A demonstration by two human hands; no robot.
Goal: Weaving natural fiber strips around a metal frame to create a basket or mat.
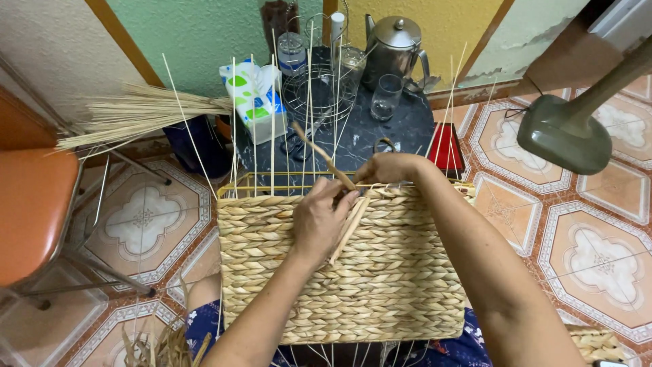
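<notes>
A half-woven straw basket (380, 285) rests on my lap, its side wall facing me, with several thin upright stakes (273, 122) rising from its top edge. My left hand (319, 221) lies on the woven wall and pinches a flat straw strand (324, 158) that slants up to the left. My right hand (388, 168) is curled over the basket's top rim, gripping the weave there; its fingertips are hidden behind the rim.
A dark round table (407, 129) beyond the basket holds a metal kettle (394, 44), a glass (387, 95), a wire rack (319, 88) and a tissue box (255, 98). A straw bundle (136, 115) lies at left above an orange chair (30, 211). A fan base (564, 132) stands right.
</notes>
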